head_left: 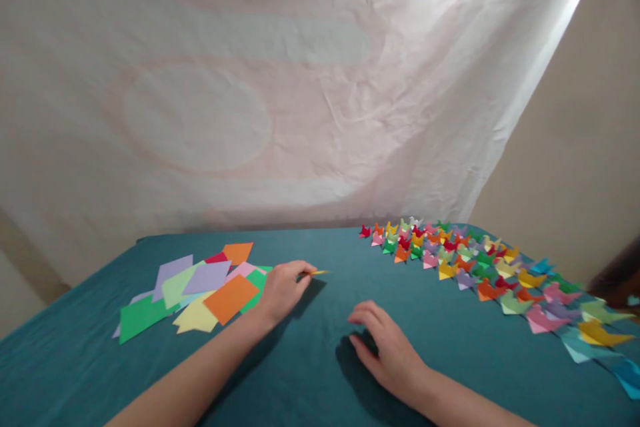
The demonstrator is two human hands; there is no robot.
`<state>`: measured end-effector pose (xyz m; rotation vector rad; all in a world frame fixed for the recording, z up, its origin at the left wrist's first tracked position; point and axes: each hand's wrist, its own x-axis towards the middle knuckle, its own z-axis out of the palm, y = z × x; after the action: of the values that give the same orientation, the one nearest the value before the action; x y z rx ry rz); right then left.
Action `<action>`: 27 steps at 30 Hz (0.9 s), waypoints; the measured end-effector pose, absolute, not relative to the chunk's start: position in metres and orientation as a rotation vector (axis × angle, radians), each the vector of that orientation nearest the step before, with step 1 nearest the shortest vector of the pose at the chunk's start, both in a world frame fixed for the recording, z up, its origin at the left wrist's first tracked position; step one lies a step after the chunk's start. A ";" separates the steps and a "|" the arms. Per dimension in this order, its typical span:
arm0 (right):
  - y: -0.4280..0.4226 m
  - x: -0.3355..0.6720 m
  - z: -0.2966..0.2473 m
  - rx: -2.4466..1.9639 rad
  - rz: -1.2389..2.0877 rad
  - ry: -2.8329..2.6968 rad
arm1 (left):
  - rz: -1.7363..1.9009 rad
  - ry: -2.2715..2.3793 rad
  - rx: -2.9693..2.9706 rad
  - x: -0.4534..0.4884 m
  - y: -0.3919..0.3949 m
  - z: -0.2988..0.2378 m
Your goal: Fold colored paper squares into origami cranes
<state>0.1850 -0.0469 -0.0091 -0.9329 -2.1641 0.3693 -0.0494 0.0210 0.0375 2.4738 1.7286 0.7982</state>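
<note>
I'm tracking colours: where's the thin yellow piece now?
In the head view, the yellow piece is pinched in the left hand, between the loose sheets on the left and the paper birds on the right.

On the bench (75, 367), sheets (209, 277) lie left, birds (447, 271) right, far to near. Between are the left hand (284, 290), paper (321, 272) in it, and, nearer, the right hand (393, 355). Cloth (300, 120) hangs behind.

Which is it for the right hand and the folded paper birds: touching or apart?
Apart. The head view shows it: bare green tablecloth lies between the right hand and the folded paper birds.
</note>
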 end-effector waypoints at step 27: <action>-0.038 0.208 0.002 -0.836 0.031 -2.481 | 0.633 1.116 2.642 -0.014 -0.047 0.007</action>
<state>0.2084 -0.0383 0.0024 -0.8361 -2.4810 0.0306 -0.0136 -0.0469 0.0071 2.6417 1.1163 0.6333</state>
